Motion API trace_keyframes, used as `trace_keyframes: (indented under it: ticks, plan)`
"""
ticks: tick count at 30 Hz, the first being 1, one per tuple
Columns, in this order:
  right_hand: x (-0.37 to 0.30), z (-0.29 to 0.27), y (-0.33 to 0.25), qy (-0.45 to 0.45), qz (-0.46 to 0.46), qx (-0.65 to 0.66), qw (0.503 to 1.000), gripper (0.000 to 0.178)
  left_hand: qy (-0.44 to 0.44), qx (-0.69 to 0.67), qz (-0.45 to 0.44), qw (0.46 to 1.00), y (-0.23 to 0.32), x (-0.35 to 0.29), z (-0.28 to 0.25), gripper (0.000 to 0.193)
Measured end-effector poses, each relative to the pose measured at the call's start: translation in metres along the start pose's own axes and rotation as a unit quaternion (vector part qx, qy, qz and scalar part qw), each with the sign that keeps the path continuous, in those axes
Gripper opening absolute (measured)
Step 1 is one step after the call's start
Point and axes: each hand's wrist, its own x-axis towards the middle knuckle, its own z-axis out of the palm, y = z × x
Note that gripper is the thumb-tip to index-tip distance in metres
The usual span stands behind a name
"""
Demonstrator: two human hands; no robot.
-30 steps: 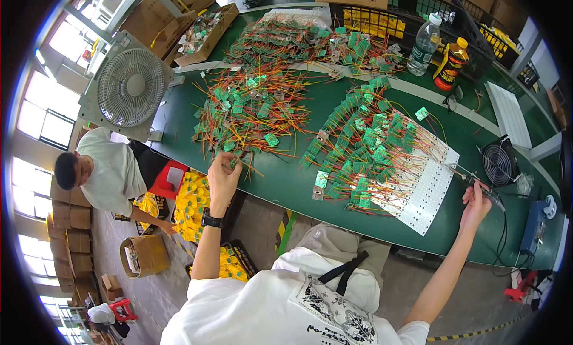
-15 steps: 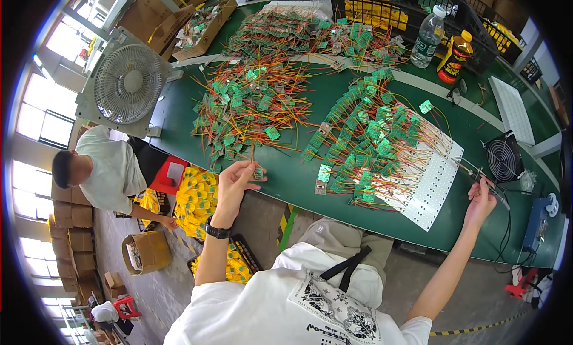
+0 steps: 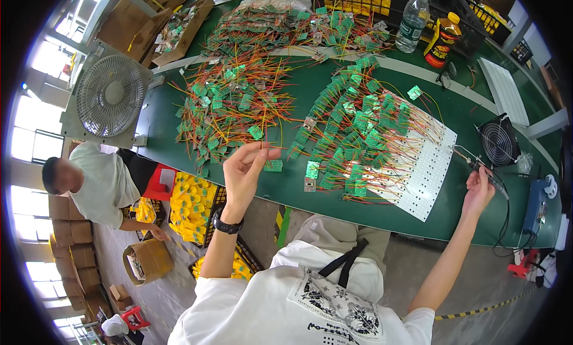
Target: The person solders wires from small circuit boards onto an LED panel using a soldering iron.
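My left hand [image 3: 243,172] is raised over the table's near edge with thumb and fingers pinched together on thin wires. A small green circuit board [image 3: 273,166] is next to the fingertips, and the wires seem to belong to it. On the right, my right hand [image 3: 477,193] grips a soldering iron [image 3: 490,178], whose thin tip points left toward a white perforated plate [image 3: 431,178]. Rows of wired circuit boards [image 3: 340,130] lie beside and partly over that plate, their wire ends across it. A tangled heap of similar boards [image 3: 227,106] lies beyond my left hand.
A small black fan [image 3: 498,141] and a blue box-shaped unit [image 3: 537,205] stand at the right. Bottles [image 3: 413,22] stand at the back. A large fan [image 3: 110,94] is at the left. Another person [image 3: 98,184] sits near crates of yellow pieces [image 3: 192,205].
My left hand has moved slightly right and up, and the small board now shows beside its fingertips. The view has shifted a little. My right hand still holds the soldering iron near the plate.
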Motion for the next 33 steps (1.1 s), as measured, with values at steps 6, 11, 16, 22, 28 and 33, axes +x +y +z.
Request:
trace_keyframes:
  ticks: [6,11,16,22,28,33]
  plan:
    - [0.0,0.001,-0.001,0.003,0.004,0.005,1.0,0.023,-0.033,-0.082,-0.032,0.996,0.001,0.031,0.017,0.023]
    - [0.0,0.001,0.001,0.001,0.008,0.011,1.0,0.023,-0.049,0.035,-0.084,0.995,-0.017,0.047,0.007,0.022]
    - [0.0,0.0,0.002,0.003,0.007,0.007,1.0,0.024,0.083,0.452,0.278,0.844,0.001,0.059,-0.003,0.029]
    - [0.003,-0.006,0.003,0.003,0.011,-0.004,1.0,0.024,-0.063,0.59,0.295,0.749,-0.007,0.06,-0.029,0.026]
    - [0.004,-0.006,0.006,0.005,0.013,0.0,1.0,0.025,-0.083,0.584,0.275,0.759,-0.01,0.051,-0.046,0.021]
    - [0.004,-0.006,0.005,0.003,0.016,-0.005,1.0,0.026,-0.069,0.518,0.327,0.787,-0.01,0.054,-0.053,0.012]
